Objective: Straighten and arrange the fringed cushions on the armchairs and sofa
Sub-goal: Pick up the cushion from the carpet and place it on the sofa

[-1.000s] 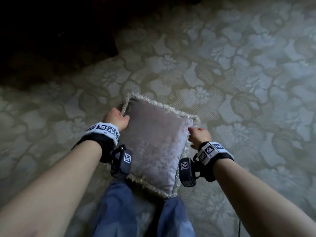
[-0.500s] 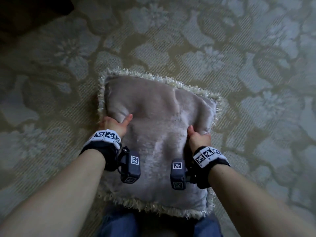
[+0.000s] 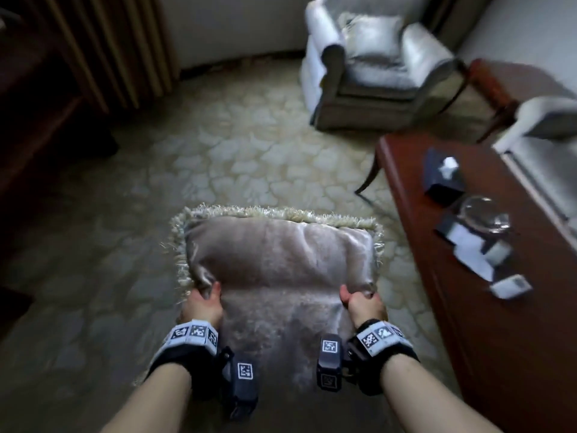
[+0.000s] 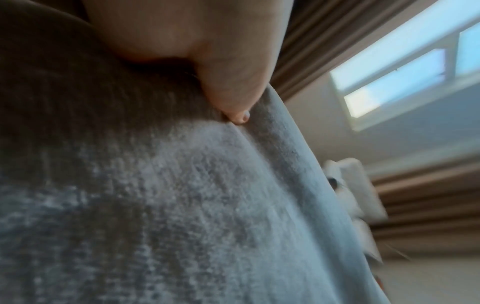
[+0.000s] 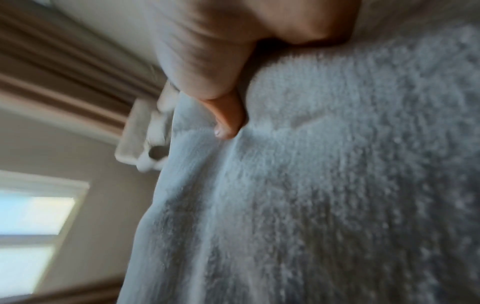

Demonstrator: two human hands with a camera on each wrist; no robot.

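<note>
A plush grey-pink fringed cushion (image 3: 281,260) is held up off the carpet in front of me. My left hand (image 3: 204,303) grips its left side, thumb on top and fingers underneath. My right hand (image 3: 362,303) grips the right side the same way. In the left wrist view the thumb (image 4: 233,98) presses into the cushion (image 4: 182,205). The right wrist view shows the thumb (image 5: 228,121) dug into the pile of the cushion (image 5: 324,185). At the far wall stands a pale armchair (image 3: 331,67) with another fringed cushion (image 3: 371,35) leaning on its back.
A dark red wooden coffee table (image 3: 415,189) stands to the right, carrying a tissue box (image 3: 443,176), a glass ashtray (image 3: 484,212) and small cards. Beyond it is a pale sofa edge (image 3: 546,120). Dark furniture (image 3: 46,104) lines the left. Patterned carpet (image 3: 249,157) lies between.
The cushion has been lifted from the carpet with both hands, which slid to grip its sides. My view has risen from the floor to take in the room.
</note>
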